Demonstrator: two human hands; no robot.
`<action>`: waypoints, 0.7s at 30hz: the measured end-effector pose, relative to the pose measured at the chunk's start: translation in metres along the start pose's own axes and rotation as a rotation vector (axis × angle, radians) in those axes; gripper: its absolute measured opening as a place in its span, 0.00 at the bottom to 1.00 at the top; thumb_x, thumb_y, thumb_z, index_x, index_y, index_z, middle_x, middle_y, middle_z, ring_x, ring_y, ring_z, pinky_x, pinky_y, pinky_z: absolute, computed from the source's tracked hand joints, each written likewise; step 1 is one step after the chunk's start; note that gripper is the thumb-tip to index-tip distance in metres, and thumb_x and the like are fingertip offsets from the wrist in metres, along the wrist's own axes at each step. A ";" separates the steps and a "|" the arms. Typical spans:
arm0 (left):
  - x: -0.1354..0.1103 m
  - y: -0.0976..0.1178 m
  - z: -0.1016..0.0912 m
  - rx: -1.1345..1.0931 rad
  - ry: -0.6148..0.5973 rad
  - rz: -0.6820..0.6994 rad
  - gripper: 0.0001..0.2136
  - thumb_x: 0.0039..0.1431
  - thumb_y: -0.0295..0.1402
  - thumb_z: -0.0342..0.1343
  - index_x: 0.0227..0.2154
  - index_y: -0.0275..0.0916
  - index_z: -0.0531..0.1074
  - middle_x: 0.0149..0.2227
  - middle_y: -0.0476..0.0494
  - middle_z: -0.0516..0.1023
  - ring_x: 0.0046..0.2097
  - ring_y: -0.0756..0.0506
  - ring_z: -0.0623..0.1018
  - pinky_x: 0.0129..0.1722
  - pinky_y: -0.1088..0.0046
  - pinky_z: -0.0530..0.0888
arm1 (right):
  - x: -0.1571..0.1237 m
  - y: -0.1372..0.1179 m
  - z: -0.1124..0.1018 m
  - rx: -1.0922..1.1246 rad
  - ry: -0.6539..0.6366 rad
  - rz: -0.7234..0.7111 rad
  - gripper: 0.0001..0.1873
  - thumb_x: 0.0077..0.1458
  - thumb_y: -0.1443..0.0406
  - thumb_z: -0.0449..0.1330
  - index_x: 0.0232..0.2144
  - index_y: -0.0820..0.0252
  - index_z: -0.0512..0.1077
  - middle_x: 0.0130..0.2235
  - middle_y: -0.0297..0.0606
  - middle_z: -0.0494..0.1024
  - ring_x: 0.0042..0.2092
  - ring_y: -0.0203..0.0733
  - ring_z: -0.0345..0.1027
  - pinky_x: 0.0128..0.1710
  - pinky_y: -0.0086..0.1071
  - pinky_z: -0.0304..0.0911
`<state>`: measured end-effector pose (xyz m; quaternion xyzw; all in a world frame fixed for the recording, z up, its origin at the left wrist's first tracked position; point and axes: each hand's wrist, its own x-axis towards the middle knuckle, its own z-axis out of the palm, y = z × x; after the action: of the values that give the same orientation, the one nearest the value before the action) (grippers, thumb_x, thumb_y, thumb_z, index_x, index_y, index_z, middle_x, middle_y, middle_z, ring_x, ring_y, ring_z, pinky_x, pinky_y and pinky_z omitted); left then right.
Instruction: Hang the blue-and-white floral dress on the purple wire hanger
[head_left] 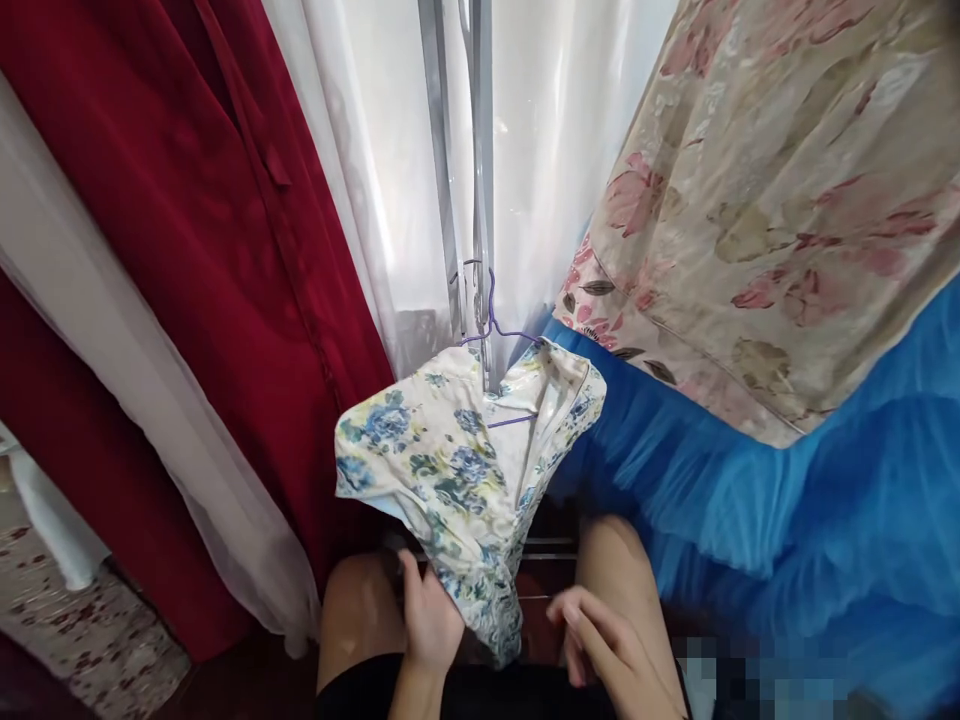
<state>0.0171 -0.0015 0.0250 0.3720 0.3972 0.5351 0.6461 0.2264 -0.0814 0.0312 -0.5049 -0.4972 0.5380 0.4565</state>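
Note:
A white short-sleeved top (442,450) with blue, green and yellow flowers hangs in front of me on a thin purple hanger (491,312). Its V-neck faces up, and the lower part narrows into folds between my knees. My left hand (435,620) is at the top's lower left edge, thumb raised away from the fabric. The other fingers of that hand are hidden behind the cloth, so its grip does not show. To the right of the top, apart from it, my right hand (604,640) has loosely bent fingers with nothing visible in them.
Grey metal uprights (484,150) stand behind the hanger, before a white curtain (562,120). Red fabric (225,250) hangs at left, with a patterned carpet (90,620) beyond. At right hang a pink-flowered beige cloth (757,220) and blue tulle (720,500).

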 end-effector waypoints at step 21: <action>0.009 -0.009 -0.002 0.053 0.231 0.287 0.31 0.53 0.44 0.68 0.58 0.41 0.69 0.56 0.34 0.78 0.54 0.39 0.79 0.48 0.69 0.76 | 0.114 0.005 0.067 0.186 0.102 -0.001 0.24 0.57 0.46 0.61 0.45 0.57 0.65 0.22 0.28 0.73 0.19 0.35 0.61 0.19 0.27 0.52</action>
<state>0.0203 0.0064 0.0150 0.3777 0.4256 0.6504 0.5031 0.1516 0.0260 0.0154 -0.4870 -0.4213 0.5553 0.5263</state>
